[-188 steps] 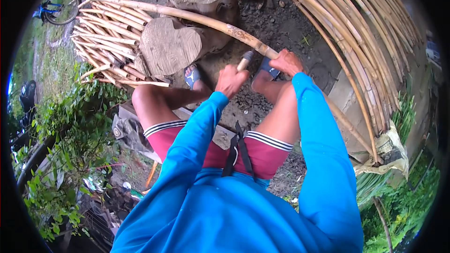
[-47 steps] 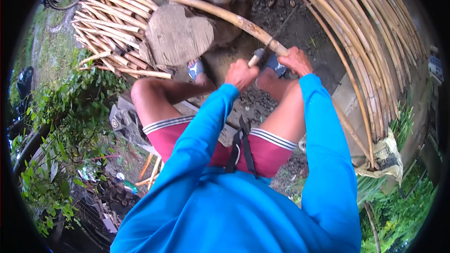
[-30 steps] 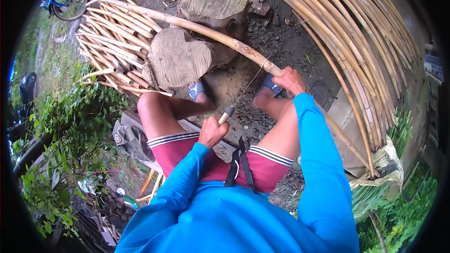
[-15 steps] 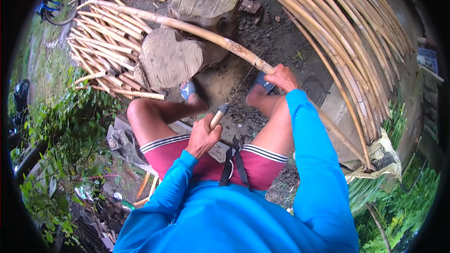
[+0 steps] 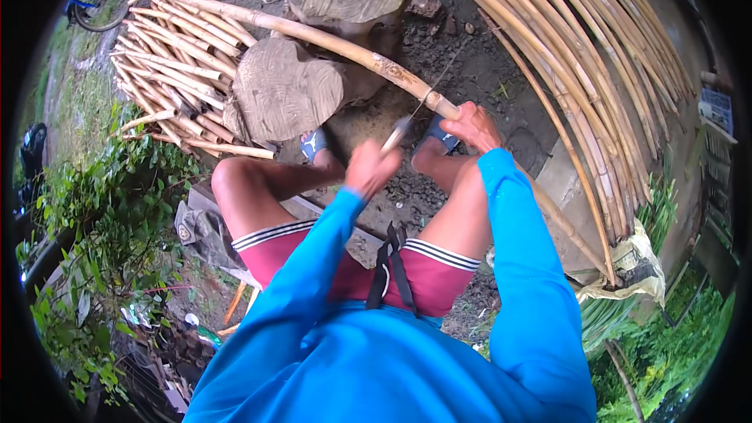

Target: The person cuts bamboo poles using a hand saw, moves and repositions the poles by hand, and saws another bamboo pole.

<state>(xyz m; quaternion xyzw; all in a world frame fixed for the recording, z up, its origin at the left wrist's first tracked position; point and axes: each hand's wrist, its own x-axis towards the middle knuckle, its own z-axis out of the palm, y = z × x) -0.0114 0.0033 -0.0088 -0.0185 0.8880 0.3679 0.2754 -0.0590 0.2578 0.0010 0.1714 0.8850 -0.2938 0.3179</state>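
A long bamboo pole [image 5: 329, 41] runs slantwise from the upper left, over the two tree stumps, to the lower right. My right hand [image 5: 475, 127] is closed around it above my right knee. Blurred by motion, my left hand [image 5: 373, 168] grips the pale handle of what looks like a saw [image 5: 445, 70]. Its thin blade, seen edge-on, crosses the pole just left of my right hand, where a dark ring marks the bamboo. The blade's far part reaches beyond the pole over the dark soil.
Two stumps [image 5: 286, 94] stand ahead of my sandalled feet. Many cut bamboo pieces [image 5: 176, 70] are heaped at the left; long poles [image 5: 564, 70] lie along the right. A pale sack [image 5: 638, 266] wraps pole ends at lower right. Leafy plants [image 5: 102, 251] grow at my left.
My left hand has pushed the saw away from me and to the right, so its blade now extends well past the pole. The right hand keeps its grip, nearly still.
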